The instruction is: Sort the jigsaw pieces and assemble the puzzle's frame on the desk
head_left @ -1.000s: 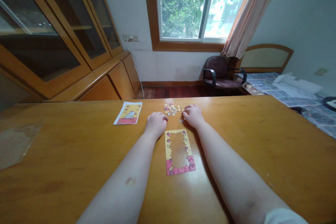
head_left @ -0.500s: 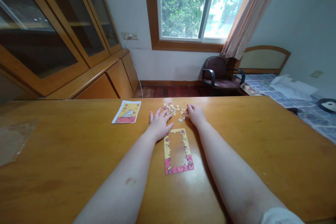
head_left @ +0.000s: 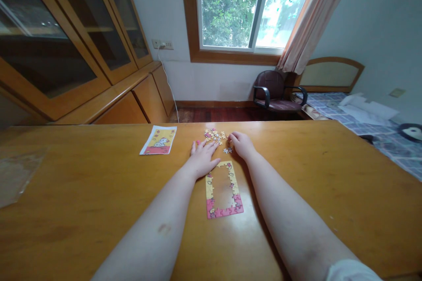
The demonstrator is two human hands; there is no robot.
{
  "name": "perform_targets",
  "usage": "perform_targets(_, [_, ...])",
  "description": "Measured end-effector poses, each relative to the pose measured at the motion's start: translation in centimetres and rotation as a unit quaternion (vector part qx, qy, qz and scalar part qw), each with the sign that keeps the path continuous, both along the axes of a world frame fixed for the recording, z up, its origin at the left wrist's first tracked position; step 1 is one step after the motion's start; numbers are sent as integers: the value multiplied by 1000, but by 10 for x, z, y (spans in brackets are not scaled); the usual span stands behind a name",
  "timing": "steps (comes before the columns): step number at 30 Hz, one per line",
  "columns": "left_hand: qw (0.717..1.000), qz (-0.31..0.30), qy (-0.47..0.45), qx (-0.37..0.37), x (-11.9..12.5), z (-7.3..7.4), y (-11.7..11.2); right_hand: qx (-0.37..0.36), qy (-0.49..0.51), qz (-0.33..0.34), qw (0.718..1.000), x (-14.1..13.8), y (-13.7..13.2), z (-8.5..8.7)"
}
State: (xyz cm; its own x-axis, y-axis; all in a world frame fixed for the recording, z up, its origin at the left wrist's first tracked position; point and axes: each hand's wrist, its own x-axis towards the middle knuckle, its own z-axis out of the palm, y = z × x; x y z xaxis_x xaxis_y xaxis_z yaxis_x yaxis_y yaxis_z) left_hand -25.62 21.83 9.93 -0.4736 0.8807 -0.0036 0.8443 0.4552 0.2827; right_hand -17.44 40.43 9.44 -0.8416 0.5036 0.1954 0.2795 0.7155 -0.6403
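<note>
My left hand (head_left: 203,160) lies open on the table, fingers spread. Its fingertips reach the near edge of a pile of small jigsaw pieces (head_left: 214,135), and its thumb covers the top left corner of a puzzle frame (head_left: 237,204). This frame is yellow above and pink below, its middle showing bare wood. My right hand (head_left: 243,145) is at the right side of the pile, fingers curled and pinched together over pieces there; what is between the fingertips is hidden. Just below them, a few pale pieces (head_left: 227,150) lie apart from the pile.
A picture card (head_left: 158,140) with a white animal on yellow and pink lies left of my left hand. Clear plastic wrapping (head_left: 20,173) is at the table's left. Beyond the wooden table (head_left: 313,162) stand a chair (head_left: 277,92), a bed and glass-fronted cabinets.
My right hand has moved slightly left, over the pieces at the pile's right side. My left hand has shifted a little right and down, its fingers drawn back slightly from the pile.
</note>
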Motion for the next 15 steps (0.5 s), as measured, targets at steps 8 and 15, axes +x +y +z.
perform_targets(8, [999,39,22,-9,0,1,2,67,-21,98,993,-3,-15,1])
perform_targets(15, [997,63,17,-33,-1,-2,2,72,-58,128,988,-2,-22,5])
